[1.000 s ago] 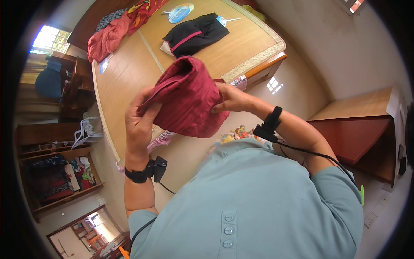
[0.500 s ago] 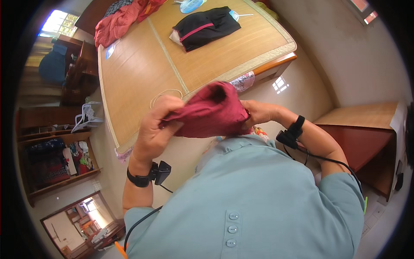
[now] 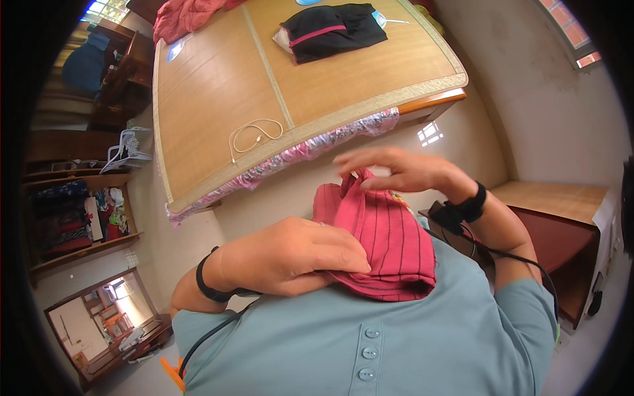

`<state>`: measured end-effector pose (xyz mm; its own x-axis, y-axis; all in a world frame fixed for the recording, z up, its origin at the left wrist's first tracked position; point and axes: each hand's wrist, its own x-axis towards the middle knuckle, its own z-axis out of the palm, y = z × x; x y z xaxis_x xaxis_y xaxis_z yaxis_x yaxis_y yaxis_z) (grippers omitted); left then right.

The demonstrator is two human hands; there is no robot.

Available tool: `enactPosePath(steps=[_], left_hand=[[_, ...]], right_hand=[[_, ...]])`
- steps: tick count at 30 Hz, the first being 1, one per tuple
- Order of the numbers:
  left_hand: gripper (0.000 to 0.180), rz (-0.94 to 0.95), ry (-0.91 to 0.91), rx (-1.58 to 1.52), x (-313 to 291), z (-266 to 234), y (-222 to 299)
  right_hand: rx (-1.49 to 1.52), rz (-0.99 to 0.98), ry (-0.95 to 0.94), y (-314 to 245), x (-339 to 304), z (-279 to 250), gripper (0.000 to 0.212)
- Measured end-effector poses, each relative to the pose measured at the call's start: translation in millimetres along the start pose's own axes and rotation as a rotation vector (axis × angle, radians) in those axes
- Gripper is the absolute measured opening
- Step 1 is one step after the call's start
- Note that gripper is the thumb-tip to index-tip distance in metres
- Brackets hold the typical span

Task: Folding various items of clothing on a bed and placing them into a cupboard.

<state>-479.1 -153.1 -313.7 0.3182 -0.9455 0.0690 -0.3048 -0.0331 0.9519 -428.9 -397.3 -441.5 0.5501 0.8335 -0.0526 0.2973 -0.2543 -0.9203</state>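
Note:
A pinkish-red garment with dark stripes (image 3: 389, 244) is bunched and folded close against my chest. Which kind of garment it is, I cannot tell. My left hand (image 3: 297, 257) grips its left side, the fingers lying over the front of the cloth and the thumb side pressed to it. At its upper edge, my right hand (image 3: 393, 168) has its fingers stretched out and the thumb apart, close to a raised fold of the cloth. Those fingers are slightly blurred.
Ahead stands a bed with a tan mat (image 3: 211, 99). On it lie a black folded garment (image 3: 330, 36), a white cable (image 3: 254, 138) and a red padded garment (image 3: 188, 20). White hangers (image 3: 125, 152) and a shelf of clothes (image 3: 79, 218) are at left, a wooden cabinet (image 3: 555, 201) at right.
The garment has come down toward my chest and turned, now showing its striped side. My left hand has moved right across it. My right hand has risen to its upper edge with fingers spread.

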Motion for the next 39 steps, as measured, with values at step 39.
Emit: enactPosePath(steps=[39], left_hand=[[0.029, -0.001, 0.178, 0.066, -8.8, -1.4, -13.0]], right_hand=[[0.210, -0.195, -0.221, -116.8, -33.6, -25.2, 0.076]])
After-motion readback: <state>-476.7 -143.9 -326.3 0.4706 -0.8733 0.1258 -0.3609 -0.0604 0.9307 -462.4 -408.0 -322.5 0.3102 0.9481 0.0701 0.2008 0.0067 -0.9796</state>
